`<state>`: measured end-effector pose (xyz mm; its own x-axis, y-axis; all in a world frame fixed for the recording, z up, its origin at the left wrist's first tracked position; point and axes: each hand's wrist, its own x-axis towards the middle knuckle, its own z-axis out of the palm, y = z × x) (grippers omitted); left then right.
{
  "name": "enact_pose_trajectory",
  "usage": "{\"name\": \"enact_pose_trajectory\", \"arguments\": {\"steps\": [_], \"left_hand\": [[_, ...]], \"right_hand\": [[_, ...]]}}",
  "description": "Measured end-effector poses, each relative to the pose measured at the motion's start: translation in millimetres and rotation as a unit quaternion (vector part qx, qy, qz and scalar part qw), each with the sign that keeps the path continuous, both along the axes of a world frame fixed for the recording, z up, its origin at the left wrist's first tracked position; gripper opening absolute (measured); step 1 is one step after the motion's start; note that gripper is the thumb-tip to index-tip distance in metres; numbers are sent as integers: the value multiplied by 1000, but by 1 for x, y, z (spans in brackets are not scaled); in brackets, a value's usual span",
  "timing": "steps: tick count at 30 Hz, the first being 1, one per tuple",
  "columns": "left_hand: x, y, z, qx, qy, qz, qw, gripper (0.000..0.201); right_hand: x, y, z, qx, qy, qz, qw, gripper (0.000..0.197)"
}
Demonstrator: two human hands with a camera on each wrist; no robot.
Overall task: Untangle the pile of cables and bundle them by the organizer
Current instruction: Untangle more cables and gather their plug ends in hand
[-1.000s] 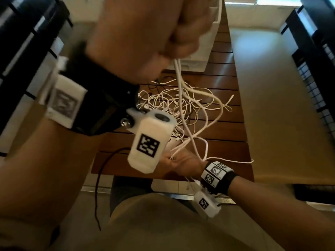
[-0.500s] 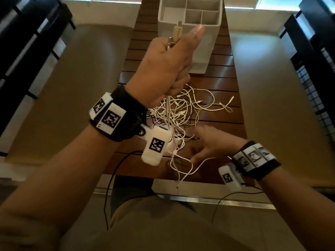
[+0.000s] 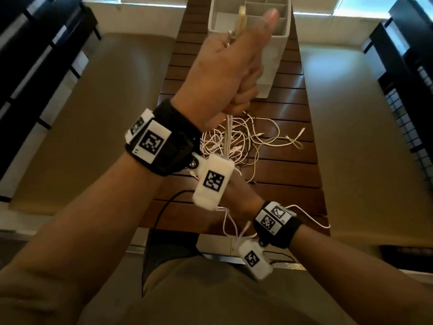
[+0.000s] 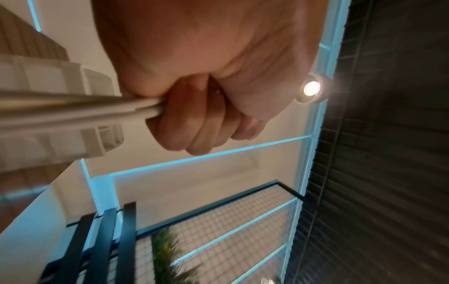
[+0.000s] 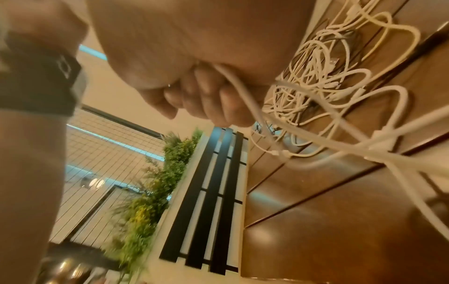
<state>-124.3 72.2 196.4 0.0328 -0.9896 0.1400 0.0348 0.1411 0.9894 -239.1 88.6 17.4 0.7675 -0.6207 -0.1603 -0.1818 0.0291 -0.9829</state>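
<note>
— From the head view, where are the cables?

— The left hand (image 3: pixel 225 73) is raised in a fist around a few white cords (image 3: pixel 228 134) that hang down to the tangled pile (image 3: pixel 248 141) on the wooden table (image 3: pixel 293 184), in front of the white organizer (image 3: pixel 278 55). The right hand (image 3: pixel 241 195) is low, mostly hidden.

— And the left wrist?

— Fingers (image 4: pixel 194 124) curled tight on the cords (image 4: pixel 97 107).

— The right wrist?

— Blurry, but its fingers (image 5: pixel 209 103) seem curled round one cord (image 5: pixel 245 92), beside the pile (image 5: pixel 316 80).

Dim warm light; ceiling lamp (image 4: pixel 311 88) glares; edges warped, blurred.
</note>
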Motion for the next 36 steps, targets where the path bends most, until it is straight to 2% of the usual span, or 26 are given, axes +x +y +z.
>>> {"name": "enact_pose_trajectory", "arguments": {"steps": [3,5,6,8,10,12,15,19,21,22,24,26,29,30,32,34,36], "left_hand": [[-5,3,-8,20,5,1,1000,57],[-4,5,-12,32,15,4,999,56],[-1,5,-12,32,17,8,999,56],[7,4,-7,24,19,18,999,56],[14,3,-3,11,24,20,999,56],[16,2,-2,3,26,16,1000,56],[15,2,-7,8,25,14,1000,57],[20,-1,-14,13,22,25,999,57],[23,-3,-18,25,20,39,999,58],[24,-4,-21,31,20,43,998,59],[21,-6,-27,40,18,43,998,59],[16,-8,-32,44,9,39,998,58],[9,-11,-33,45,18,28,998,59],[10,-12,-31,43,31,24,998,59],[14,-12,-27,37,56,13,998,59],[16,-12,-30,39,64,6,997,59],[14,-10,-39,58,61,15,996,60]], "right_hand": [[-4,9,-14,117,-13,15,993,26],[-11,15,-27,127,18,61,990,12],[-14,17,-37,104,52,85,990,13],[-17,17,-61,29,131,129,983,43],[-18,17,-75,-10,169,145,975,69],[-22,15,-89,-13,194,141,971,78],[-24,10,-95,-30,220,133,966,81],[-31,-12,-64,-60,220,143,963,59],[-36,-29,-37,-38,193,131,972,69],[-38,-36,-21,-49,172,119,977,78],[-32,-46,7,-110,111,103,982,82],[-15,-48,26,-152,48,112,981,69],[10,-39,19,-127,-3,76,989,17],[14,-33,12,-94,1,42,995,10],[16,-22,-7,-20,34,-23,999,41],[10,-11,-26,15,64,-31,997,71],[4,-2,-34,38,83,1,996,77]]}}
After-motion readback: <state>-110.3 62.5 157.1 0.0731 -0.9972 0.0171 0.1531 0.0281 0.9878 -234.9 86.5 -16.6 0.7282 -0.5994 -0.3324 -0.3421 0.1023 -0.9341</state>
